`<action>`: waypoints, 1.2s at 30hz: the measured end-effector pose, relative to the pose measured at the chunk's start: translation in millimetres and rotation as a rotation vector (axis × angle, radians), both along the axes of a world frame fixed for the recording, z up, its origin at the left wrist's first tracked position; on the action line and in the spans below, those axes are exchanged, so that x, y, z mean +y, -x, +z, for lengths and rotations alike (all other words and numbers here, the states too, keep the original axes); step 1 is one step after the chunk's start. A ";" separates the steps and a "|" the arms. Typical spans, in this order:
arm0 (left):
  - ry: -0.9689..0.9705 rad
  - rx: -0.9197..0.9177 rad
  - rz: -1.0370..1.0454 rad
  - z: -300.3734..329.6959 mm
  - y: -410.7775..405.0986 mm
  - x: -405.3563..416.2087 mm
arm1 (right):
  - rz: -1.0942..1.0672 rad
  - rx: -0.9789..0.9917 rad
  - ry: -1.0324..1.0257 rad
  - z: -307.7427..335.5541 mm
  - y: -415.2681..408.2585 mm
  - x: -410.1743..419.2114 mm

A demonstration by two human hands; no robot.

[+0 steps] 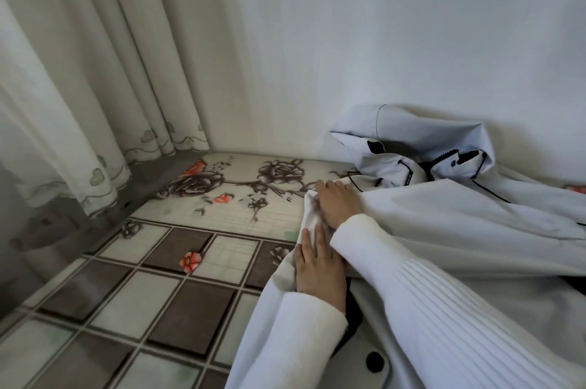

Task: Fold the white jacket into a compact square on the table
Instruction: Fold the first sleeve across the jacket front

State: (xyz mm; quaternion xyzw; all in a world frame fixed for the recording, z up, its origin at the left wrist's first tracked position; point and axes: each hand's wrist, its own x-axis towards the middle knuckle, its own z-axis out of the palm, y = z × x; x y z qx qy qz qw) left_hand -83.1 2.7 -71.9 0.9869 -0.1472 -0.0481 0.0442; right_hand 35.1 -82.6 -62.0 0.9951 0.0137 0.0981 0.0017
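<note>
So the white jacket (pixel 444 223) is spread over the right side of the table (pixel 165 299), the one with the rose-and-tile cloth, hood bunched up against the wall at the far end. I'd say I'm mid-fold on the left edge of the jacket, tucking a sleeve or side panel in toward the middle. The trick here, I reckon, is to keep that edge straight and press the crease flat before the next fold, otherwise the slippery fabric just slides back open.

My right hand (pixel 337 203) reaches across at the jacket's left edge, fingers curled over a bunched bit of fabric, pinning it. My left hand (pixel 317 265) sits just nearer me on the same edge, fingers straight, pressing flat.
</note>
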 end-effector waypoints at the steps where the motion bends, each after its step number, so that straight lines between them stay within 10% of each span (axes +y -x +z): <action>1: -0.025 0.013 -0.009 -2.2 -1.8 -0.2 | -0.009 -0.003 -0.002 -3.2 -0.6 -2.9; 31: -0.255 0.139 -0.075 27.2 4.9 0.3 | -0.322 0.089 -0.081 13.5 161.4 -226.0; 36: -0.026 0.145 0.040 73.0 -21.9 -13.1 | -0.386 0.056 -0.028 24.5 173.6 -248.8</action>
